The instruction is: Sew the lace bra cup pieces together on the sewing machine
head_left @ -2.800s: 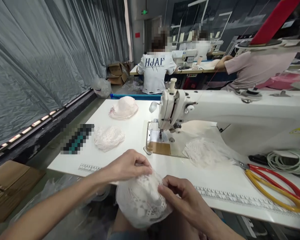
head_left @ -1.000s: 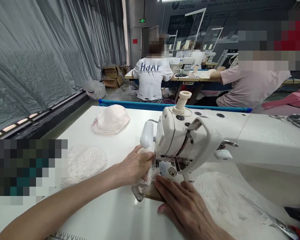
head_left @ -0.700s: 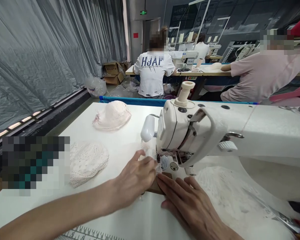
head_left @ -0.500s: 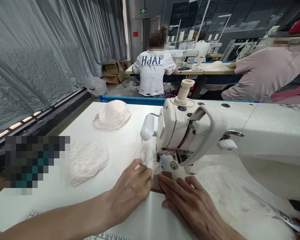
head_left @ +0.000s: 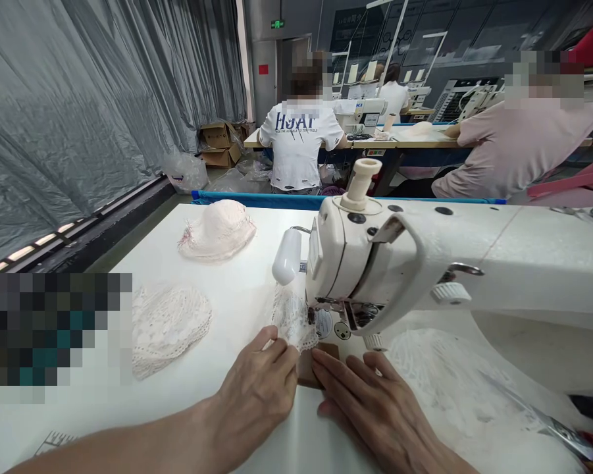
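Note:
A piece of white lace [head_left: 291, 319] lies under the needle area of the white sewing machine [head_left: 370, 253]. My left hand [head_left: 261, 388] is closed on the near edge of that lace, with its fingers curled and the fingertips partly hidden. Just right of it, my right hand [head_left: 375, 401] lies flat with fingers stretched out over a brown plate [head_left: 309, 368], close to the lace edge. More white lace [head_left: 172, 326] rests in a flat stack on the left of the table, and a pale pink moulded cup [head_left: 220, 230] sits behind it.
Sheer white lace fabric [head_left: 444, 382] spreads under the machine arm at right, with metal scissors [head_left: 560, 428] on it. A blue edge strip [head_left: 257, 199] runs along the table's far side. People [head_left: 301, 145] sit at other machines beyond.
The view has shifted slightly, so the surroundings sit a little further left. Both hands keep nearly the same pose beside the machine, the left still on the lace.

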### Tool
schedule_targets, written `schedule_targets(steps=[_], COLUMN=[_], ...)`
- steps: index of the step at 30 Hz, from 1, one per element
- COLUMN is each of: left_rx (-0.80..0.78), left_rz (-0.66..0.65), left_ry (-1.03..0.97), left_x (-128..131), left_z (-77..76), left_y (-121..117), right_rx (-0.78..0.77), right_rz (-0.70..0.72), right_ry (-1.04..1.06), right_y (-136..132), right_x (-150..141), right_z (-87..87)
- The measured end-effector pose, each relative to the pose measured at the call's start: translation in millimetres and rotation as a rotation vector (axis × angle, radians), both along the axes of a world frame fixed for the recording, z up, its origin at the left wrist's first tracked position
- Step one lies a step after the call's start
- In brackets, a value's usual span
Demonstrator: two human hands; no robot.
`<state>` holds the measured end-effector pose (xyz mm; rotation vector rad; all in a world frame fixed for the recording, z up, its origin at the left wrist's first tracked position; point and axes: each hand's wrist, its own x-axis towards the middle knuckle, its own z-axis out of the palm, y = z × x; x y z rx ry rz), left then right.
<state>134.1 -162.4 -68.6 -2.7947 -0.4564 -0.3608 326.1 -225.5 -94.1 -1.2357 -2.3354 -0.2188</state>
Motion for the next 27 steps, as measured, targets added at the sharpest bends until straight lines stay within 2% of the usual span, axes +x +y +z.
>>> schedule_targets(steps=[7,17,20,23,25,27], left_rx=[-0.114,-0.129,-0.088,-0.035,-0.025,-0.084], left_rz=[0.028,0.128,0.145,0.145,0.088,-0.014], left_ry=[0.003,-0.045,-0.032,-0.008,-0.057,-0.112], left_x=[2.7,3.9,2.1,-5.4,-14.2,-22.7], left_z=[3.1,-9.2,-12.8,-19.1,-21.2,-16.7], left_y=[12.5,25.9,12.8,-15.2,-35.3,-50.1], right_rx=[-0.023,-0.046,-0.05,-0.154,-0.241,-0.275], right_rz=[-0.025,-0.027,0.011,0.137,0.161,0.099], right_ry=[-0.028,-0.024,-0.033,-0.049,-0.008,0.084], right_y=[5.0,6.8,-1.9,-24.2,-41.0,-54.9], right_x=[-0.1,-1.5,-3.6,-3.4,-0.1,5.9], right_z=[4.6,1.8,12.5,28.1,34.5,35.2])
